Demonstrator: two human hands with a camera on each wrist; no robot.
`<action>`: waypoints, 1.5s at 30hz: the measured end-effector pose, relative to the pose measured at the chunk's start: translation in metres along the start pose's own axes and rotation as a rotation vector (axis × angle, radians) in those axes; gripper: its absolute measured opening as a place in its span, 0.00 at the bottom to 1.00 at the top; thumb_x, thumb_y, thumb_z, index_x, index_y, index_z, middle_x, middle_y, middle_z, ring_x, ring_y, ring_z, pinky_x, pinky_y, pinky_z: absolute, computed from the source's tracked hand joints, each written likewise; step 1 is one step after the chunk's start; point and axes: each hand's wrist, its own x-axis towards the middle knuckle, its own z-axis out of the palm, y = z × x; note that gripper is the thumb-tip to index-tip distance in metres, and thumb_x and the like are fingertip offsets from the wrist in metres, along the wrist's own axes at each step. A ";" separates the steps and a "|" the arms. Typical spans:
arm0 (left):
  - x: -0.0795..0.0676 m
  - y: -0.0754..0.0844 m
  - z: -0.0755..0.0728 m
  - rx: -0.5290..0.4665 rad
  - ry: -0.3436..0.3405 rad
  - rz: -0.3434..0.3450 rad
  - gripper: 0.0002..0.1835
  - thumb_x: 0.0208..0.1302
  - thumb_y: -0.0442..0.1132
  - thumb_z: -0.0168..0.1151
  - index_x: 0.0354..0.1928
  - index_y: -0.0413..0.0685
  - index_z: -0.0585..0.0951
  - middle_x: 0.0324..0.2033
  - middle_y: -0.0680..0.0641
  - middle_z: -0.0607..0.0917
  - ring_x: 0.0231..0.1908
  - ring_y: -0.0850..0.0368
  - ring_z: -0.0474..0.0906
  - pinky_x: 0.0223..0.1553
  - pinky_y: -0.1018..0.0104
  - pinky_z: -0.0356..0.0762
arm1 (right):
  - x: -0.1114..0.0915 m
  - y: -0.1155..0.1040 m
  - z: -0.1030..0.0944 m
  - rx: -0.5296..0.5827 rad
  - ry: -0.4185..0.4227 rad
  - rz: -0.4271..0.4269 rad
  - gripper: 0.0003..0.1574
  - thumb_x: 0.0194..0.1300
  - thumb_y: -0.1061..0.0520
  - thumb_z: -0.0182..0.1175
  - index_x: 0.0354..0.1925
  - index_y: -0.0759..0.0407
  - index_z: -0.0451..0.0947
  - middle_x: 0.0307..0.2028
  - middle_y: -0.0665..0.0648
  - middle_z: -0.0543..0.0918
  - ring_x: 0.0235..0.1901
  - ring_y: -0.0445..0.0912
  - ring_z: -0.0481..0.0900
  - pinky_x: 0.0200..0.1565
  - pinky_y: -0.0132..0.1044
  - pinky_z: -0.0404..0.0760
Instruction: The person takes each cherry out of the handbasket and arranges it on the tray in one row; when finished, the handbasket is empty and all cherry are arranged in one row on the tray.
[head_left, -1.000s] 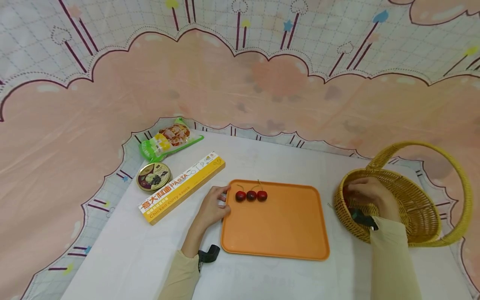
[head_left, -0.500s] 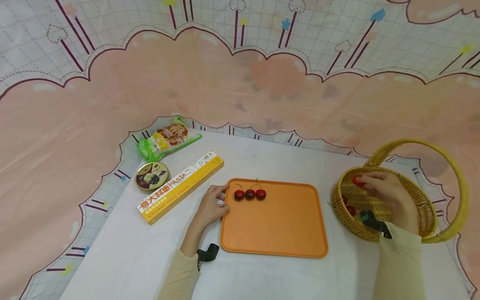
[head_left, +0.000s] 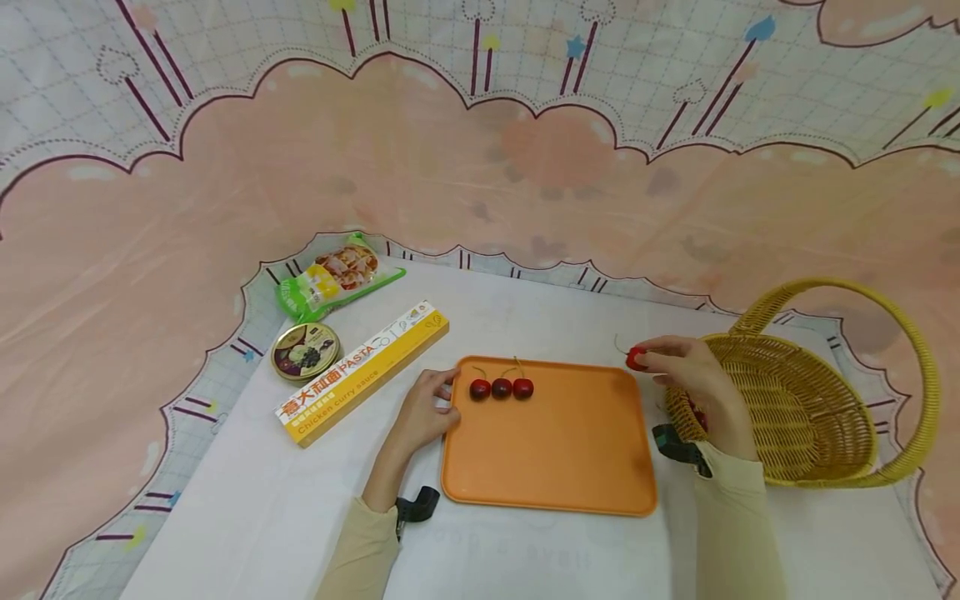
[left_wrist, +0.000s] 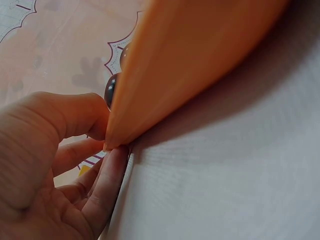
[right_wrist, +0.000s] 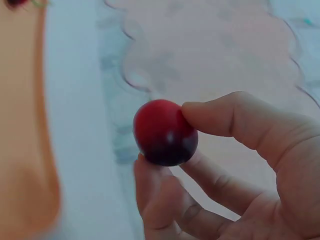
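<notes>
My right hand (head_left: 693, 375) pinches a red cherry (right_wrist: 165, 132) between thumb and fingertips, held in the air by the far right corner of the orange tray (head_left: 555, 450). The cherry's thin stem points up and left in the head view. My left hand (head_left: 422, 412) grips the tray's left rim, thumb and fingers on either side of it in the left wrist view. Near the tray's far left corner, three dark red cherries (head_left: 501, 388) with stems lie in a row. A wicker basket (head_left: 832, 417) stands to the right, and more cherries (head_left: 699, 414) show partly behind my right hand.
The basket's tall arched handle (head_left: 911, 358) rises at the far right. Left of the tray lies a long yellow pasta box (head_left: 363, 375), with a round tin (head_left: 306, 352) beside it. A green food bag (head_left: 341, 279) lies behind them on the white table (head_left: 525, 554).
My right hand has come up out of the basket with a cherry and moved left to the tray's right edge. The left hand has stayed at the tray's left rim.
</notes>
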 end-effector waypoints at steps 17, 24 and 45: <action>0.000 -0.003 0.000 -0.027 0.010 0.019 0.34 0.45 0.24 0.64 0.61 0.37 0.77 0.46 0.42 0.76 0.39 0.52 0.77 0.36 0.71 0.82 | 0.041 0.015 0.118 -0.026 -0.010 0.071 0.17 0.62 0.60 0.65 0.45 0.72 0.80 0.35 0.61 0.86 0.27 0.45 0.81 0.34 0.33 0.81; 0.000 -0.002 0.001 -0.023 0.014 0.019 0.34 0.45 0.24 0.64 0.61 0.37 0.78 0.46 0.42 0.76 0.39 0.52 0.77 0.35 0.71 0.81 | 0.043 0.016 0.128 -0.005 -0.001 0.071 0.16 0.63 0.59 0.66 0.44 0.73 0.82 0.35 0.62 0.87 0.29 0.47 0.85 0.33 0.34 0.82; 0.000 -0.001 0.001 0.016 0.003 0.007 0.33 0.47 0.26 0.66 0.61 0.39 0.77 0.46 0.42 0.77 0.39 0.53 0.77 0.36 0.71 0.81 | 0.027 0.005 0.084 -0.064 0.061 0.012 0.23 0.70 0.55 0.57 0.49 0.77 0.77 0.39 0.71 0.85 0.35 0.54 0.86 0.37 0.40 0.85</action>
